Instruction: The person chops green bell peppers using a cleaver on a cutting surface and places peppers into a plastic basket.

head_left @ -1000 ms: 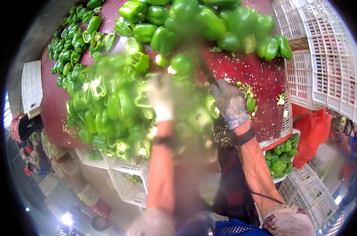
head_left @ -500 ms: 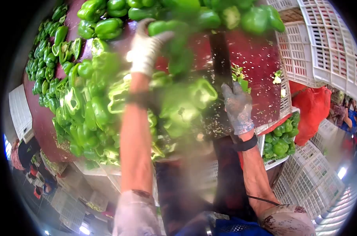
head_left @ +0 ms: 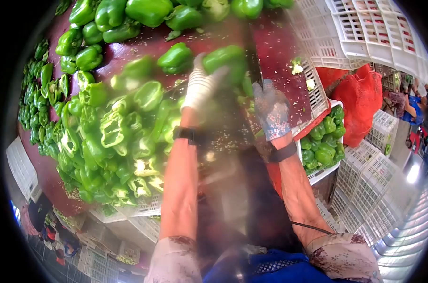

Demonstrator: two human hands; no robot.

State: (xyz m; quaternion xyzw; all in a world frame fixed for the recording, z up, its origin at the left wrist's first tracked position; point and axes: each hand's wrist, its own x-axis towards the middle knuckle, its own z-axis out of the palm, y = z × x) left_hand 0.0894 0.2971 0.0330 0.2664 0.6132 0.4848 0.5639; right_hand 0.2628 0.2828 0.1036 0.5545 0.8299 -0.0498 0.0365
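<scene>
My left hand (head_left: pixel 200 89), in a white glove, is around the near side of a whole green bell pepper (head_left: pixel 227 57), its thumb and finger against it. Just left of it, another whole bell pepper (head_left: pixel 175 58) lies by itself on the dark red tabletop (head_left: pixel 209 38). My right hand (head_left: pixel 272 106), in a stained grey-blue glove, is beside a dark strip on the table. Its fingers are curled, and whatever they hold is hidden. Cut bell peppers (head_left: pixel 112 129) with open hollows are heaped to the left of my left forearm. A smear blurs the middle of the view.
More whole peppers (head_left: pixel 148 10) line the far side of the table. A white crate (head_left: pixel 337 165) of green peppers stands at right, near a red sack (head_left: pixel 363 106). White plastic crates (head_left: pixel 365 172) are stacked beyond. Pepper scraps (head_left: pixel 296 66) lie on the table. People are in the background.
My left hand has come back from the far peppers toward my right hand, with a bell pepper. The view has shifted, and a lone pepper now shows left of the hand.
</scene>
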